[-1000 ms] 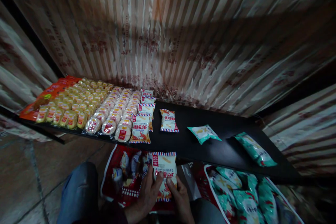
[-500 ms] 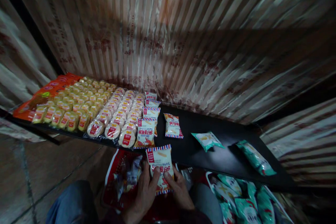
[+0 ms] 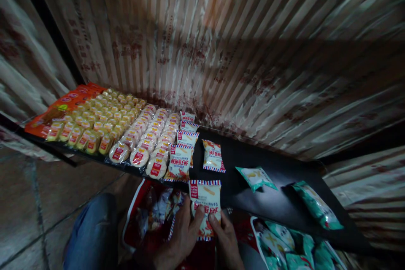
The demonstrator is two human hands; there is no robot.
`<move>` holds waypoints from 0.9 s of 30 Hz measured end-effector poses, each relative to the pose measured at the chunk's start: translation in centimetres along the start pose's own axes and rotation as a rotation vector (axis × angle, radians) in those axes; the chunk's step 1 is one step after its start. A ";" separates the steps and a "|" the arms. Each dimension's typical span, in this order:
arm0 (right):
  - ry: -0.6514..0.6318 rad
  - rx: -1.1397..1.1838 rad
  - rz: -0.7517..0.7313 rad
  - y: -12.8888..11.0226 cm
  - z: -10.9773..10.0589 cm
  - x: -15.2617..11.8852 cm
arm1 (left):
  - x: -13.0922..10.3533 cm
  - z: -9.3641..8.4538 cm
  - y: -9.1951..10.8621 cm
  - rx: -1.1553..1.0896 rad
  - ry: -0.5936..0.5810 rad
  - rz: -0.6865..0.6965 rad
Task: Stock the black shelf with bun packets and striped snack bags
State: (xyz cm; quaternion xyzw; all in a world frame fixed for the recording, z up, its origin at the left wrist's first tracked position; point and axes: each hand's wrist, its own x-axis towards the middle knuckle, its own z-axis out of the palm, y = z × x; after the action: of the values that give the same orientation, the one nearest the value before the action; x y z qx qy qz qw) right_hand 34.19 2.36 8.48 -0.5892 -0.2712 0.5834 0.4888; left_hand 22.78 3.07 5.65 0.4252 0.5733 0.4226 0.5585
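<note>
Between my two hands, just in front of the shelf's front edge, is an upright white snack packet (image 3: 207,196) with red and blue striped ends. My left hand (image 3: 183,232) grips its left side, thumb on the front. On its right side my right hand (image 3: 225,234) holds on, thumb also on the front. Behind it, a row of matching packets (image 3: 179,162) overlaps on the black shelf (image 3: 234,190), and one more packet (image 3: 213,156) lies apart to the right. Round wrapped crackers (image 3: 138,157) fill rows left of them.
Small yellow wrapped cakes (image 3: 91,141) and orange bags (image 3: 63,103) cover the shelf's left end. Green packets (image 3: 257,178) lie at its right. Below are a red basket (image 3: 128,228) of packets and a basket (image 3: 257,240) of green packets.
Both hands and the held packet have shifted slightly right. The view has turned a little, so the shelf and its goods sit further right. Both hands still hold the packet.
</note>
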 end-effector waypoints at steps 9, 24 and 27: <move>-0.079 0.037 0.123 4.7 -1.8 -2.4 | -2.9 -2.3 -1.2 0.093 -0.094 0.044; -0.044 0.016 0.102 3.9 -1.2 -4.3 | -4.8 -2.9 1.1 0.187 -0.179 -0.001; -0.047 0.017 0.138 3.7 -1.3 -4.5 | -5.1 -2.9 1.3 0.219 -0.186 -0.016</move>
State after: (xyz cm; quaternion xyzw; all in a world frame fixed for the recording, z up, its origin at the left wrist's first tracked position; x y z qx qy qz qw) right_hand 33.74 -3.39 6.86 -0.5884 -0.2364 0.6315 0.4462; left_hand 20.00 -1.45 8.41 0.5165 0.5651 0.3116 0.5629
